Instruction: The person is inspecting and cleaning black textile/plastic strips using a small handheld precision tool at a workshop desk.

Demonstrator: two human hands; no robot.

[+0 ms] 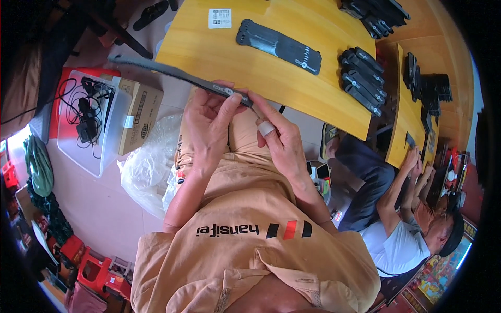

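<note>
A long black fabric strap (172, 73) with pale print near one end stretches between my hands, its free end hanging out to the left past the table edge. My left hand (209, 117) pinches it close to the printed end, thumb on top. The fingers of my right hand (280, 136) close on the strap's tip; a whitish wrap (266, 128) circles one finger. Beyond my hands, a flat stack of black straps (282, 47) lies on the yellow wooden table (209, 52). Several folded black straps (362, 81) sit in a row at the table's right.
A white label (219, 19) lies on the table. To my left are a clear plastic bin (65, 138) with black cables, a cardboard box (140, 115) and a clear plastic bag (148, 161). At right, another person (396, 245) works at a second yellow table (402, 125).
</note>
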